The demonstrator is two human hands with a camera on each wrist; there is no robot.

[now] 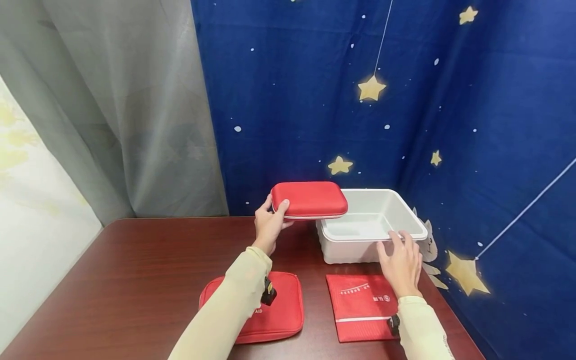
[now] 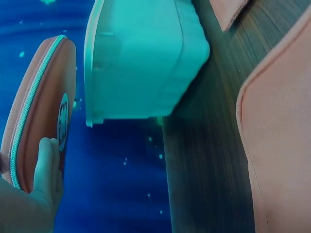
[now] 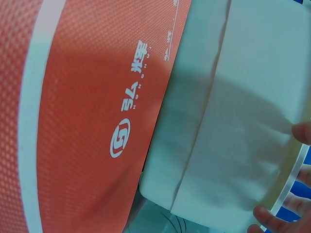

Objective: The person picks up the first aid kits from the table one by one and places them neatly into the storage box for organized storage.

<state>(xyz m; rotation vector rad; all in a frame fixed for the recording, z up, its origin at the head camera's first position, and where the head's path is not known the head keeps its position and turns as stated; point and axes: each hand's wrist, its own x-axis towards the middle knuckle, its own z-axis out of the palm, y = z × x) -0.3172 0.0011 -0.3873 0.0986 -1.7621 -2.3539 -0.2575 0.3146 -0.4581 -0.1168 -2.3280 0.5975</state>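
a white bin (image 1: pixel 351 251) stands toward the far right of the worktop (image 1: pixel 148 285), its inner floor and walls partly in sight behind a red hard case (image 1: pixel 309 200). the left hand (image 1: pixel 269 223) holds that case in the air by its left end, its grip closed with the thumb on top and fingers underneath; the case is near the bin's left side, and the left wrist view shows a gap between the two. the right hand (image 1: pixel 402 267) is at the bin's front rim, its grip closed loosely over the edge, thumb against the outer wall and fingers reaching across. a flat red zip bag (image 1: pixel 283 312) lies on the worktop under the left sleeve, with "aid" legible beside the cloth. right of it, in front of the bin, is a red pouch (image 1: pixel 360 297) with a white stripe (image 1: pixel 362 319) across it and small white print. only the left wrist view shows the case's lower face, bearing a pale round emblem (image 2: pixel 63 121); the angle is steep, so its design is perhaps a cross, but hard to be sure. the right wrist view brings the pouch's writing close: a ringed logo (image 3: pixel 120 138) beside the characters 弘 (image 3: pixel 128 96) and 輝 (image 3: pixel 139 56).
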